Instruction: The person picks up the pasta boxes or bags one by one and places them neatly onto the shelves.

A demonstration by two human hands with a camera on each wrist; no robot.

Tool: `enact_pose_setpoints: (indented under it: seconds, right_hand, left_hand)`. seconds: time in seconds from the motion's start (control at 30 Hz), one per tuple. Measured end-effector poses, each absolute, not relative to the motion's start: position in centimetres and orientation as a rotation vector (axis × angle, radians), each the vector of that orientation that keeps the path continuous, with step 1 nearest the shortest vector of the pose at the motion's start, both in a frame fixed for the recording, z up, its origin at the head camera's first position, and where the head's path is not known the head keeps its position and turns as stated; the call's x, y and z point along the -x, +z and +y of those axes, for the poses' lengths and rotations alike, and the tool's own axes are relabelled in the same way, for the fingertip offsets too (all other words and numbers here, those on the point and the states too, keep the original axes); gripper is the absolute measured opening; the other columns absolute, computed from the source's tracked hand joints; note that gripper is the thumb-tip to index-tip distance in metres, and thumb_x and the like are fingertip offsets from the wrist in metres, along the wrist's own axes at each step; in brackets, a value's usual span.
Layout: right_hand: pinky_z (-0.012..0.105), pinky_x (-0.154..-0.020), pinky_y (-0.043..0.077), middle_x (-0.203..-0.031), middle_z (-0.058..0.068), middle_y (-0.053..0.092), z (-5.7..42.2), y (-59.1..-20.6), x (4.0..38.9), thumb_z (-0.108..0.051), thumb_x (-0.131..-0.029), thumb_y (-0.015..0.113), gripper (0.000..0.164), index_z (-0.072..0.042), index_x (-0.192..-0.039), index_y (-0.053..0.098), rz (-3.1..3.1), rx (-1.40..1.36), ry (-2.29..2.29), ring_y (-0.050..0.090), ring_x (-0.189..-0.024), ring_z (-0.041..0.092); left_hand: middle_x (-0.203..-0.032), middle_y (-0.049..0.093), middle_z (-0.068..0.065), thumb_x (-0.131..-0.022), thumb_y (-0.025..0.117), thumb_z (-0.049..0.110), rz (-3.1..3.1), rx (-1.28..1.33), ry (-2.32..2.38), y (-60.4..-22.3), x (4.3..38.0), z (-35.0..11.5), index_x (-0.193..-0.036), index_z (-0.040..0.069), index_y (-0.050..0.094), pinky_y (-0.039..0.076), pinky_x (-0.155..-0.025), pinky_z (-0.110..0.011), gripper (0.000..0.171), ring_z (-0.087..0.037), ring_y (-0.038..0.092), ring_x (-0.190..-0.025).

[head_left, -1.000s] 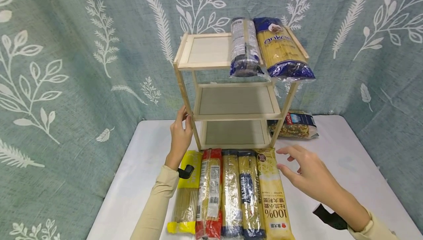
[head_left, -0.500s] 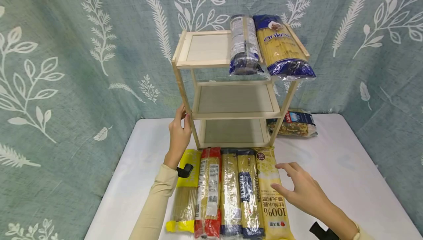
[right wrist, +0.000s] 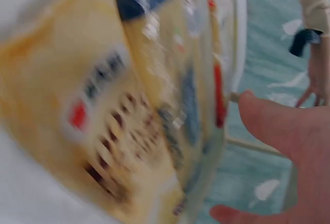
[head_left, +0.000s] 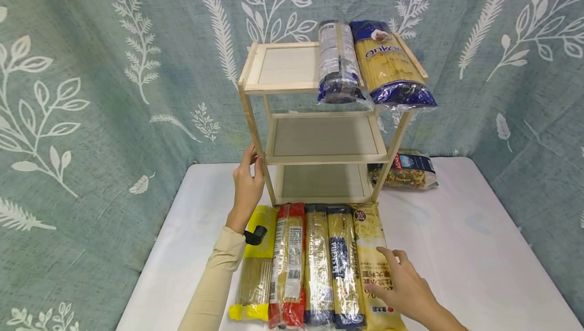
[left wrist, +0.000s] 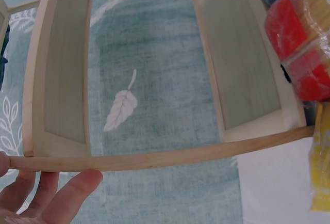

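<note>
My left hand (head_left: 248, 184) holds the left front post (left wrist: 154, 159) of a three-tier wooden shelf rack (head_left: 326, 159), thumb and fingers on either side of the wood. Over the lower half of a pale yellow spaghetti packet (head_left: 370, 232) hovers my right hand (head_left: 406, 288), thumb and fingers spread apart and holding nothing. That packet is the rightmost in a row before the rack. Beside it lie a navy-labelled spaghetti packet (head_left: 345, 275), a clear one with dark ends (head_left: 318, 265), a red-ended one (head_left: 287, 265) and a yellow-topped one (head_left: 261, 260).
Two blue-ended pasta packets rest on the rack's top tier: a narrow one (head_left: 338, 62) and a wider one (head_left: 390, 65). An Agnesi pasta bag (head_left: 410, 171) lies behind the rack's right leg. Leaf-patterned curtain (head_left: 91, 93) surrounds the white table (head_left: 461, 240).
My right hand has moved down and toward me, from beside the yellow packet's far end to over its lower half. My left hand keeps its hold on the post.
</note>
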State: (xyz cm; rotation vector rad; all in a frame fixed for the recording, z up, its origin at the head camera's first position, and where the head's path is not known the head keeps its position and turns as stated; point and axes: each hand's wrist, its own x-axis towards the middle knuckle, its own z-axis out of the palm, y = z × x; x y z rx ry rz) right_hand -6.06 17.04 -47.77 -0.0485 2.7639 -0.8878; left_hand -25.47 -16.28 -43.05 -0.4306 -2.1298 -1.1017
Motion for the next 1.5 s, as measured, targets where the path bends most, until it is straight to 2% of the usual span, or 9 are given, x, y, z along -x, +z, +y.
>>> enact_pose_setpoints:
  seconds: [0.27,0.43,0.5,0.6,0.77,0.87,0.97,1.07,1.5]
  right_hand:
    - [0.034,-0.044,0.044,-0.133,0.037,0.030,15.9,-51.3,5.2,-0.055,-0.069,0.077,0.100,-0.009,-0.145,0.032,2.722,-0.056,-0.935,0.053,-0.092,0.045]
    - [0.035,-0.045,0.043,-0.137,0.036,0.026,15.3,-52.8,5.0,-0.039,-0.069,0.079,0.094,-0.010,-0.146,0.032,2.729,-0.154,-0.911,0.047,-0.105,0.050]
    - [0.034,-0.044,0.041,-0.136,0.035,0.026,15.2,-53.2,4.8,-0.031,-0.065,0.076,0.094,-0.010,-0.145,0.032,2.746,-0.194,-0.871,0.045,-0.107,0.049]
    - [0.033,-0.042,0.039,-0.134,0.035,0.029,15.3,-53.8,4.5,-0.030,-0.057,0.074,0.100,-0.012,-0.145,0.032,2.768,-0.213,-0.816,0.045,-0.106,0.048]
    - [0.032,-0.041,0.042,-0.128,0.037,0.033,15.5,-54.6,4.1,-0.036,-0.052,0.076,0.106,-0.012,-0.145,0.031,2.775,-0.192,-0.796,0.049,-0.096,0.043]
    - [0.031,-0.041,0.040,-0.122,0.036,0.036,15.6,-55.0,3.9,-0.035,-0.054,0.073,0.102,-0.014,-0.145,0.032,2.771,-0.183,-0.831,0.051,-0.079,0.034]
    - [0.028,-0.040,0.035,-0.117,0.035,0.038,15.7,-55.3,3.8,-0.029,-0.058,0.070,0.094,-0.016,-0.144,0.034,2.772,-0.175,-0.895,0.046,-0.060,0.023]
    - [0.026,-0.039,0.033,-0.116,0.034,0.039,15.7,-55.3,3.8,-0.024,-0.060,0.068,0.088,-0.018,-0.143,0.036,2.782,-0.183,-0.959,0.039,-0.048,0.016]
    - [0.027,-0.041,0.033,-0.115,0.025,0.048,16.2,-54.9,2.7,-0.009,-0.076,0.062,0.063,-0.017,-0.136,0.049,2.841,-0.233,-1.185,0.035,-0.043,0.011]
  left_hand:
    - [-0.117,0.061,-0.022,-0.100,0.048,0.010,-2.148,0.426,-1.092,-43.0,25.4,-16.3,-0.137,0.001,0.045,0.053,-0.078,-0.045,0.038,-0.034,0.062,-0.099]
    - [-0.116,0.062,-0.023,-0.099,0.049,0.007,-2.126,0.429,-1.093,-42.9,25.3,-16.3,-0.136,0.001,0.046,0.054,-0.076,-0.046,0.038,-0.035,0.063,-0.097]
    - [-0.114,0.063,-0.023,-0.098,0.049,0.007,-2.118,0.437,-1.095,-42.9,25.3,-16.2,-0.136,0.001,0.046,0.054,-0.076,-0.046,0.038,-0.035,0.063,-0.096]
    - [-0.113,0.063,-0.022,-0.099,0.050,0.007,-2.113,0.446,-1.107,-43.0,25.3,-16.1,-0.135,0.002,0.047,0.054,-0.074,-0.045,0.037,-0.035,0.063,-0.096]
    - [-0.113,0.064,-0.021,-0.099,0.050,0.008,-2.114,0.432,-1.123,-43.3,25.2,-16.1,-0.136,0.003,0.047,0.055,-0.073,-0.045,0.038,-0.033,0.063,-0.097]
    - [-0.113,0.064,-0.021,-0.099,0.049,0.009,-2.121,0.422,-1.123,-43.3,25.2,-16.2,-0.136,0.003,0.047,0.055,-0.074,-0.044,0.038,-0.033,0.063,-0.097]
    - [-0.113,0.064,-0.021,-0.099,0.049,0.008,-2.120,0.422,-1.115,-43.2,25.3,-16.2,-0.136,0.003,0.047,0.054,-0.074,-0.045,0.038,-0.033,0.063,-0.097]
    - [-0.113,0.063,-0.022,-0.099,0.049,0.008,-2.116,0.422,-1.118,-43.1,25.4,-16.1,-0.136,0.003,0.047,0.054,-0.075,-0.046,0.038,-0.034,0.063,-0.097]
    - [-0.114,0.063,-0.021,-0.100,0.048,0.011,-2.135,0.414,-1.128,-43.2,25.4,-16.1,-0.138,0.005,0.045,0.055,-0.075,-0.043,0.039,-0.032,0.063,-0.098]
